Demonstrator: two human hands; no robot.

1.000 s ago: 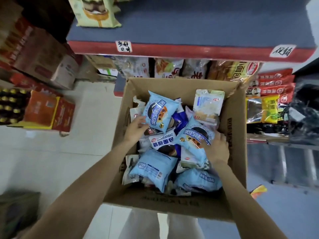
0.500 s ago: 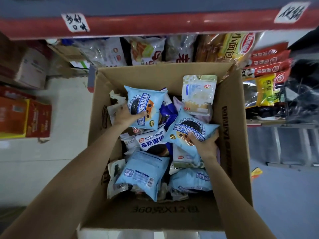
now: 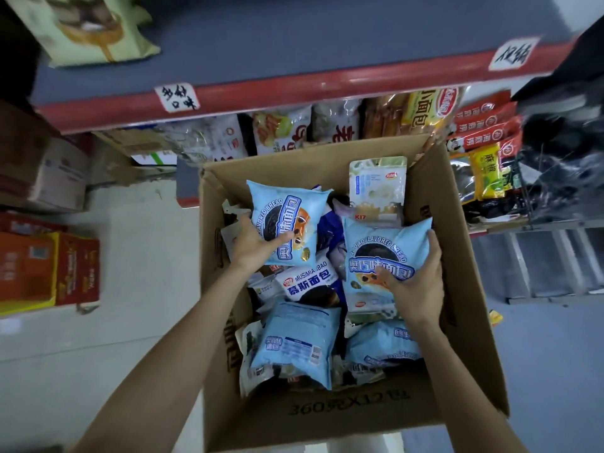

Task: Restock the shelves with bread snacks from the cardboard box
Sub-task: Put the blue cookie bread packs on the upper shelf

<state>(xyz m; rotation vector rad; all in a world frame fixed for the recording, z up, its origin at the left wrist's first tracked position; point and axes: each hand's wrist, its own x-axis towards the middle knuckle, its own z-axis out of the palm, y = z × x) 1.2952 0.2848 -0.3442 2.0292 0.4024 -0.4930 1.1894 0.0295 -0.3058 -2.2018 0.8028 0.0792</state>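
Grey shelf board with red front edge: one pale green snack packet lying at far left; two handwritten white labels on edge.

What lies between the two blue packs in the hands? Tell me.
Head view: between the left pack and the right pack shows a dark blue wrapper among loose packets; the packs themselves do not touch.

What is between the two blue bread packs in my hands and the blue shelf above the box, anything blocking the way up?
Nothing visible. The left hand and right hand each hold a blue bread pack above the open cardboard box. The shelf is bare apart from a pale bag at its far left.
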